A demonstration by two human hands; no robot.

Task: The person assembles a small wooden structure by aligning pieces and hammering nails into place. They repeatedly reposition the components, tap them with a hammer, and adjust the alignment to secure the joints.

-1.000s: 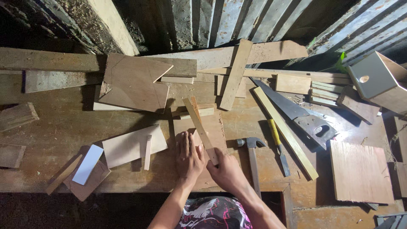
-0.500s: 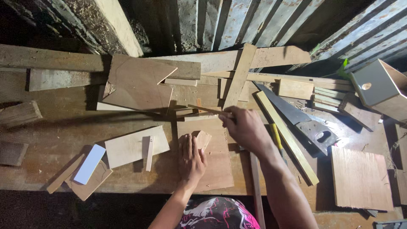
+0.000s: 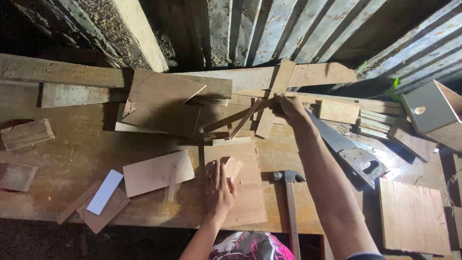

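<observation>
While the left hand (image 3: 220, 188) lies flat, fingers spread, on a plywood panel (image 3: 240, 192) at the near edge of the workbench (image 3: 72, 149), the right hand (image 3: 288, 107) reaches to the far side, fingers closed round one end of a thin wooden strip (image 3: 246, 118). Near and right of the panel lies a hammer (image 3: 290, 192); a handsaw (image 3: 351, 151) rests further right.

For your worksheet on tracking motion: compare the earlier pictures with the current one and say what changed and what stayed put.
The right hand left the near plywood sheet, reached away across the bench and now grips a thin wooden strip, carried to the scrap pile at the back. The left hand stayed flat on the sheet beside a small wood block. The hammer and handsaw lie unmoved.
</observation>
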